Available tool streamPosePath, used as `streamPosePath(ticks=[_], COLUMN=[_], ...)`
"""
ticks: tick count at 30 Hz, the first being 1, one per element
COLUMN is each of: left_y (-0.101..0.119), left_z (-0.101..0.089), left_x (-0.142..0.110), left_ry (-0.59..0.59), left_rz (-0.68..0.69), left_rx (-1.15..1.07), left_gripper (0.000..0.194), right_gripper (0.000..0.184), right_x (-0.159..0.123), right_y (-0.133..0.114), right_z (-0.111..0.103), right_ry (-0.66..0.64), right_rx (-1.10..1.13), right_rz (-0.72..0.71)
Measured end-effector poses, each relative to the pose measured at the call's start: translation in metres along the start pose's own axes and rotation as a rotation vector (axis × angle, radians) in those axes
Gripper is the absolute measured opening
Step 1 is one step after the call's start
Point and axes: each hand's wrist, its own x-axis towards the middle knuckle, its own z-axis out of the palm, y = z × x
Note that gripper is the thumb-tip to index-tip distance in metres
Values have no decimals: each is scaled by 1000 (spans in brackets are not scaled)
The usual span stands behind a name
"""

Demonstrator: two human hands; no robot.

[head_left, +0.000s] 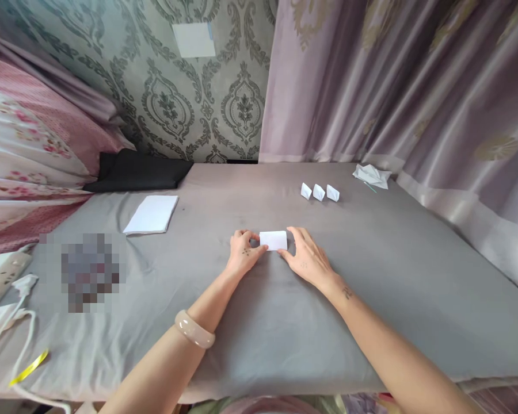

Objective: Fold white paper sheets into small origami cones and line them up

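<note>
Our left hand is closed lightly on the left end of a small white paper rectangle, its thumb at the near corner. Our right hand is open around the other end, forefinger by the far corner and thumb at the near edge. The rectangle lies between our hands on the sheet-covered counter. We do best to steady it with the left fingertips, square the corners before pressing, and run even pressure along any crease; the soft cloth beneath gives little backing, so a hard push could skew the edges.

Beyond, to the right, three small folded white papers stand in a row, close together but apart. We cannot tell whether they are hollow or hold anything, and we make out no other container. Crumpled white paper lies farther right; a stack of white paper sits left, near folded black cloth.
</note>
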Motion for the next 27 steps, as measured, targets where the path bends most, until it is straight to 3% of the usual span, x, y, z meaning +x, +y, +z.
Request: streamPosePath(ticks=[2,5,10,14,17,22,27], left_y=[3,5,-1,-8,-15,-25,-26], left_z=[3,3,-8,-12,-12,-13,-15], left_x=[1,3,11,15,14,11,8], left_ry=[26,55,170,222,219,204,171], left_rz=[8,108,353,518,584,614,612], left_rx=[23,-19,141,371,430,415,405], left_gripper=[14,6,8,15,21,46,50], right_gripper=[59,60,37,20,21,23,21], right_x=[8,16,28,36,38,33,31], right_y=[2,1,-11,-19,-20,-18,-21], right_z=[3,4,1,7,16,22,23], right_ry=[10,129,320,317,311,283,264], right_rx=[47,65,59,50,9,-19,-14], right_rz=[-61,-170,-330,-371,-392,-463,-329])
